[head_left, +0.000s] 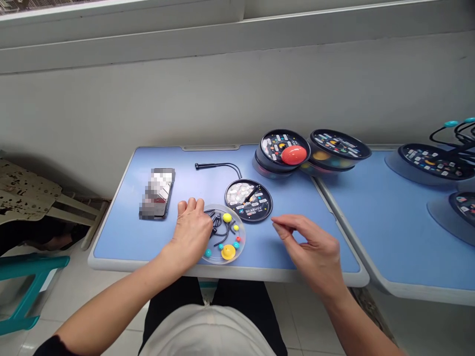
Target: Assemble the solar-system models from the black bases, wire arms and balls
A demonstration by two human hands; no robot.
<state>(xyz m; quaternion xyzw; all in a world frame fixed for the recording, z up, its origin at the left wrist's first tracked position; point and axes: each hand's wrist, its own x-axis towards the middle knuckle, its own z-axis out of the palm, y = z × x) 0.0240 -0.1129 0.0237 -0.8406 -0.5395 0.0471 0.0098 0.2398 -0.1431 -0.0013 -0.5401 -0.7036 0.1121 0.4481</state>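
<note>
My left hand (192, 228) rests on the left edge of a clear round lid (224, 234), fingers bent over black curved rods lying in it. The lid also holds yellow, teal and red balls. My right hand (309, 247) hovers over the blue table (122, 232) to the right, thumb and forefinger pinched together; what they hold, if anything, is too small to see. Between the hands sits a black round base (248, 200) with a short black post. A long black rod (218, 166) lies behind it.
A phone (157, 193) lies at the left of the table. Two black round boxes (282, 150) (338, 148) stand at the back right, one with a red half-ball (294, 155). A second blue table (401, 232) on the right carries more bases (436, 162). A teal stool (25, 287) stands left.
</note>
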